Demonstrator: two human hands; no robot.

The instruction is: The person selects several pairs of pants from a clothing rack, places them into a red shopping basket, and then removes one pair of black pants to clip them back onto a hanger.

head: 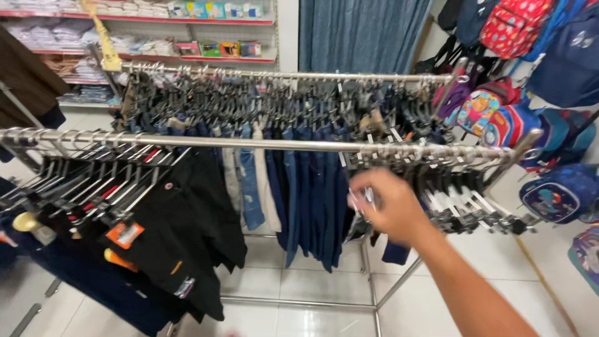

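Near the right end of the near rail [249, 143], the person's right hand [387, 206] reaches in, fingers curled around a metal clip hanger [360, 201] that hangs just below the bar; motion blur hides how firmly it is pinched. Black trousers [181, 218] hang on the left of this rail, and more empty clip hangers [474, 206] crowd its right end. Blue jeans [306, 200] fill the far rail [293, 75]. Backpacks [530, 125] hang at the far right. No left hand shows.
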